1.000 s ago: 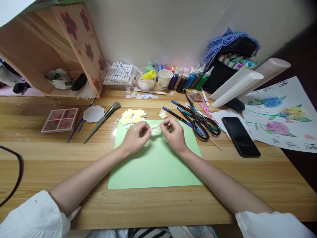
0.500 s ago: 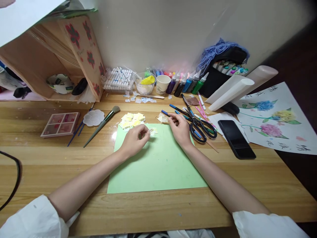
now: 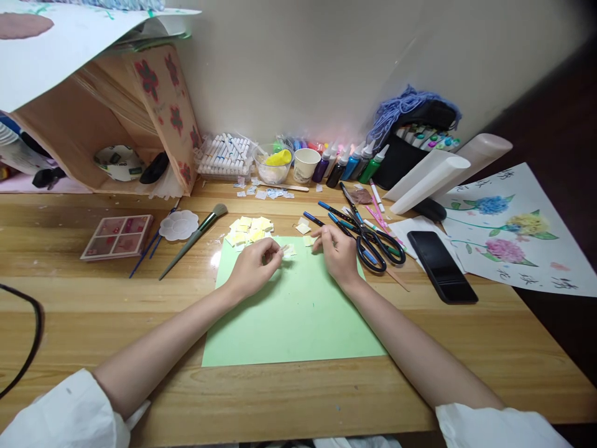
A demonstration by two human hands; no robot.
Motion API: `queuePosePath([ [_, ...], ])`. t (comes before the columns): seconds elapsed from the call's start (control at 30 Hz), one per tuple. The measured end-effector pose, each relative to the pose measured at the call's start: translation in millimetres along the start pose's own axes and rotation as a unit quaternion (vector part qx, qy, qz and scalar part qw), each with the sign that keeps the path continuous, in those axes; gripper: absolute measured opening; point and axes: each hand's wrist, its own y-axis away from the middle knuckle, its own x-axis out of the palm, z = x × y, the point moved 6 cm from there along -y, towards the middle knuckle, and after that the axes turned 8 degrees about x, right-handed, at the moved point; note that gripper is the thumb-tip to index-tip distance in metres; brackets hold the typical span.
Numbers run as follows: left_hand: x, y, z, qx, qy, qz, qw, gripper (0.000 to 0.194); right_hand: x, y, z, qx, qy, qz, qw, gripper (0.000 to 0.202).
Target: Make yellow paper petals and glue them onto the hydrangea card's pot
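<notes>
A green sheet of paper (image 3: pixel 293 311) lies on the wooden table. My left hand (image 3: pixel 255 267) is over its upper left part, thumb and fingers pinched on a small pale yellow paper piece (image 3: pixel 289 250). My right hand (image 3: pixel 338 252) rests at the sheet's upper right, fingers bent, its fingertips beside a yellow square (image 3: pixel 308 241) on the sheet's top edge. Another pale square (image 3: pixel 303 228) lies just above. A pile of yellow paper squares (image 3: pixel 252 230) sits at the sheet's upper left corner.
Black scissors (image 3: pixel 373 242) and markers lie right of my right hand, near a phone (image 3: pixel 442 266). A brush (image 3: pixel 193 241), palette (image 3: pixel 178 224) and pink case (image 3: pixel 116 236) are at left. Paint bottles (image 3: pixel 354 163) and a paper cup (image 3: pixel 306 165) line the wall.
My right hand has shifted slightly down and its fingers have moved off the pale pieces. One yellow square now shows on the sheet's top edge. The camera view has shifted slightly.
</notes>
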Motion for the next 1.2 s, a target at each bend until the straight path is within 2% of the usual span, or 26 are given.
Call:
queuePosePath([
  [0.1,0.4,0,0,0.004,-0.002,0.001,1.0,0.019,0,-1,-3,0.021,0.014,0.01,1.0,0.036],
  [0.23,-0.3,0,-1,0.005,-0.003,-0.001,1.0,0.017,-2,1,4,-0.018,-0.021,-0.009,1.0,0.028],
  [0.3,-0.1,0,-2,0.009,-0.011,0.004,1.0,0.017,2,4,10,-0.04,-0.04,0.03,0.998,0.025],
  [0.43,2.1,1,-7,0.032,-0.053,0.022,0.998,0.016,20,15,23,-0.071,-0.044,0.158,0.984,0.016],
  [0.5,3.2,2,-8,0.037,-0.075,0.029,0.996,0.015,24,17,26,-0.084,-0.046,0.182,0.979,0.013],
  [0.57,3.9,2,-9,0.036,-0.083,0.033,0.995,0.013,24,14,23,-0.076,-0.058,0.169,0.981,0.012],
  [0.6,3.7,2,-9,0.034,-0.084,0.031,0.995,0.012,22,11,19,-0.062,-0.064,0.143,0.986,0.013],
  [0.7,1.2,2,-10,0.035,-0.099,0.006,0.994,0.012,9,-1,1,-0.016,-0.043,0.026,0.999,0.016],
  [0.8,1.6,2,-11,0.052,-0.126,0.0,0.991,0.009,-2,-5,-2,-0.033,0.016,-0.047,0.998,0.023],
  [0.87,3.3,2,-11,0.064,-0.141,0.01,0.988,0.008,1,-2,8,-0.089,0.052,-0.024,0.994,0.021],
  [1.0,0.6,3,-10,0.055,-0.151,-0.005,0.987,0.01,19,14,28,-0.204,0.105,0.102,0.968,0.009],
  [1.2,-3.4,2,-8,0.026,-0.139,-0.023,0.99,0.009,24,19,30,-0.221,0.135,0.097,0.961,0.011],
])
